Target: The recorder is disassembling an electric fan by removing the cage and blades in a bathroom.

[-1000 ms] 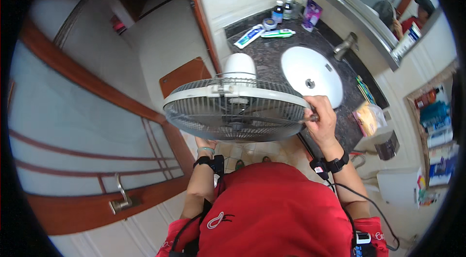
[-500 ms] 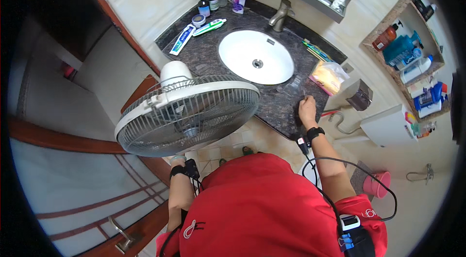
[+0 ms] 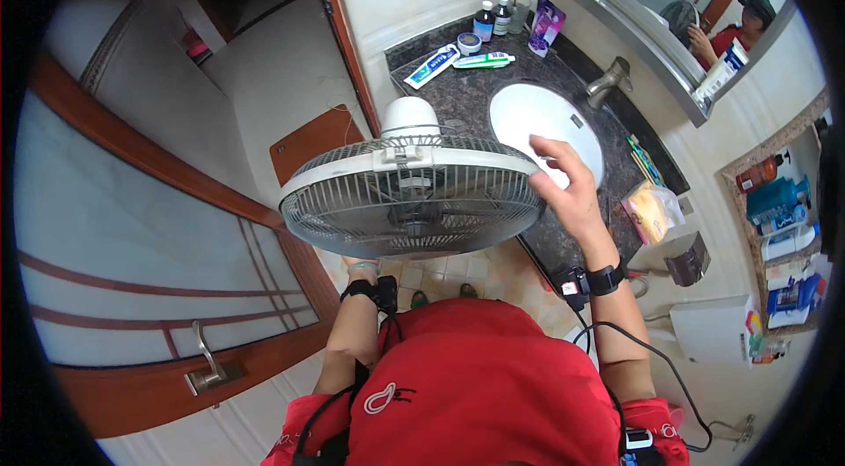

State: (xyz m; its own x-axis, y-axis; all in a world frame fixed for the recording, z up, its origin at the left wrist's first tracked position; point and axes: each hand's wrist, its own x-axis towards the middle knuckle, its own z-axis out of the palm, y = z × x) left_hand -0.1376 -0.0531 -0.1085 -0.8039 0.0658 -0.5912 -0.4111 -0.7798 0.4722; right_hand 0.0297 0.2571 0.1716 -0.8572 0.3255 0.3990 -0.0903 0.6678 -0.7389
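Fan (image 3: pixel 412 202), round, grey-wired and rimmed in white, mostly hides the left hand (image 3: pixel 357 259), whose grip cannot be judged; the right hand (image 3: pixel 572 193), loosely open alongside, grips nothing.

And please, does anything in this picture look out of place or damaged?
The fan seems the odd thing: an electric appliance beside the washbasin, where water could splash it. Two tubes also lie at loose angles on the dark counter. I see no clear spill or damage.

Right hand (image 3: pixel 572 193) beside the fan (image 3: pixel 412 206)
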